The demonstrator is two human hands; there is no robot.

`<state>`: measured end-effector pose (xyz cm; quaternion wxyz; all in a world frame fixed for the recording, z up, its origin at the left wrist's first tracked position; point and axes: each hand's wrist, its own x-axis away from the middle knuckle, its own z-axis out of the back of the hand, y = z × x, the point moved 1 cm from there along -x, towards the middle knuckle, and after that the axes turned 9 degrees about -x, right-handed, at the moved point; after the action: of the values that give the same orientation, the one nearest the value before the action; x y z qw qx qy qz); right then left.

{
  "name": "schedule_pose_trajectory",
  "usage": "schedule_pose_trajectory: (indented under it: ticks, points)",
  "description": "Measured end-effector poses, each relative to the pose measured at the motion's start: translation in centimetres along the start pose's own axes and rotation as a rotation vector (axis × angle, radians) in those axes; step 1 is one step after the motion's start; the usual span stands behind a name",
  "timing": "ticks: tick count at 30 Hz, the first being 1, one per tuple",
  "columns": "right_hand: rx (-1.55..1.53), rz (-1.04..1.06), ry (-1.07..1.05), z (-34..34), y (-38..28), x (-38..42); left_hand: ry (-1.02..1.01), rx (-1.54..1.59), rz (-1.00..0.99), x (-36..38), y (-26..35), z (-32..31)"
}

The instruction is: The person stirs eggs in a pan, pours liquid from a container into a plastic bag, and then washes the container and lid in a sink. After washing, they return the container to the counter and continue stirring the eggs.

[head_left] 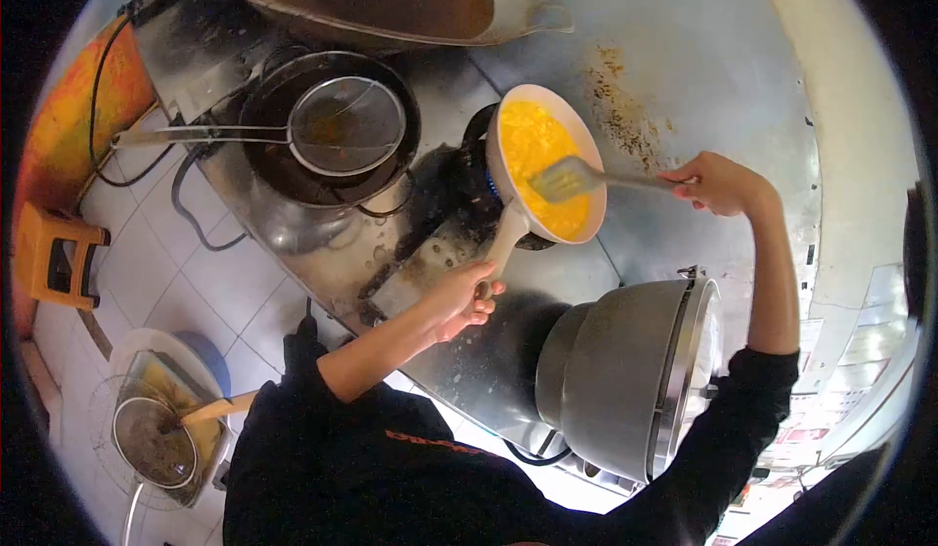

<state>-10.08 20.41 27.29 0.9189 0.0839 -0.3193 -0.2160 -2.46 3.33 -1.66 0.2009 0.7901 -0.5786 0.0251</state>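
Observation:
My left hand (461,302) is wrapped round the pale handle of a white frying pan (517,222). The pan rests over a burner, where a bit of blue flame shows at its left side. Yellow, partly set egg (532,138) spreads across the pan's inside. In my right hand (721,185) is the handle of a grey spatula (567,179), gripped from the right. The spatula's flat head reaches over the pan's rim and touches the egg, with some yellow on it.
Left of the pan, a wire strainer (348,126) lies across a dark wok (269,92). A large oval pan (508,4) stands at the back. Near my right arm is a big metal rice cooker (611,370). An orange stool (59,256) and a ladle-like strainer (154,441) are at lower left.

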Motion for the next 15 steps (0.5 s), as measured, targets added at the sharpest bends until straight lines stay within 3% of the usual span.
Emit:
schedule_pose_trajectory:
  ticks: [3,10,12,15]
  points:
    - [0.042,-0.119,-0.157,0.0,-3.1,1.0,0.019,0.026,-0.023,-0.2,-0.3,0.2]
    - [0.537,0.057,-0.183,-5.8,-3.5,-1.3,0.044,0.063,-0.050,0.2,-0.1,0.0]
    - [0.617,0.124,-0.071,-8.6,-0.8,-3.2,0.007,0.072,-0.051,0.1,-0.2,0.1]
    - [0.476,-0.029,0.122,-10.6,-2.2,-1.8,-0.009,0.071,-0.054,-0.2,-0.3,0.4]
